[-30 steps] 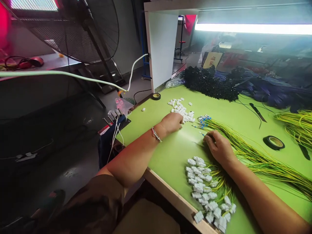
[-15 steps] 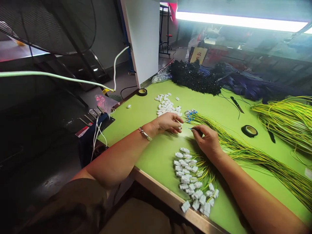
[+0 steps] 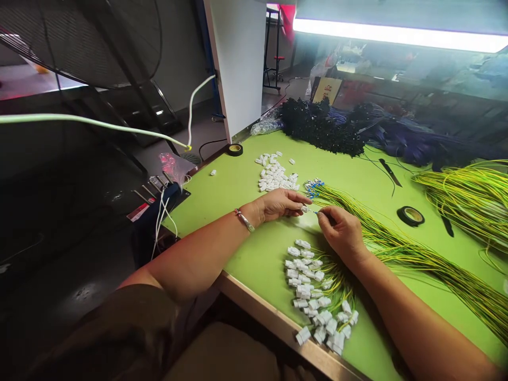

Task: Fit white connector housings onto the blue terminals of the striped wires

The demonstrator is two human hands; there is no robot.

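Note:
My left hand [image 3: 282,204] pinches a white plastic connector housing [image 3: 304,209] between thumb and fingers. Facing it, my right hand [image 3: 342,228] is closed on a thin wire whose blue-sleeved metal terminal [image 3: 315,212] points at the housing. The tip lies at or very near the housing; whether it has entered cannot be made out. Behind the hands is a heap of loose white housings [image 3: 273,174]. A bundle of yellow-green wires [image 3: 369,233] with blue terminals runs off to the right. Nearer me, several wires fitted with white housings [image 3: 313,296] lie fanned at the table edge.
Black tape rolls lie on the green table [image 3: 246,254], one tape roll [image 3: 411,216] at right and another roll [image 3: 235,150] at the far left corner. A dark blade-like tool [image 3: 390,172] lies near a pile of black connectors [image 3: 321,127]. Coiled yellow-green wire [image 3: 468,196] fills the right.
My left hand has moved right with the housing and turned it toward the wire terminal. The gap between the two hands has closed. The view has shifted slightly.

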